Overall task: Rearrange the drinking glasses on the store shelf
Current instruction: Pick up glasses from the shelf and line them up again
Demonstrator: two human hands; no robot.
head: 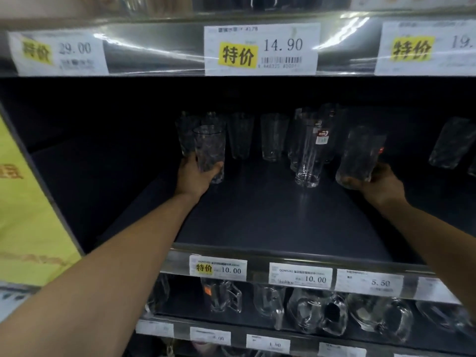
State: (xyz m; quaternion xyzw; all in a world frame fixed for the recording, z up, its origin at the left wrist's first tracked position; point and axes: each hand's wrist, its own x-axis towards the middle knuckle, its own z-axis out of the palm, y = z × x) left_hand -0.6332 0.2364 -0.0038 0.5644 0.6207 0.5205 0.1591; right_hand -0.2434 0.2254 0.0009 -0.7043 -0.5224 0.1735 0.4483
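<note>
gripping upright, rim-up glasses: left hand (195,176) first glass (209,148), right hand (386,180) second glass (359,155)

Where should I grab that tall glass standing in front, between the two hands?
Wrap your fingers round the tall glass at its lower half, coming from the front. It stands upright and narrows toward the base, and other glasses crowd behind it.

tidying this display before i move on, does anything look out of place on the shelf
The tall glass stands alone, forward of the back row. The right hand holds a tilted glass; the left hand grips an upright glass. Nothing looks broken or spilled.
</note>
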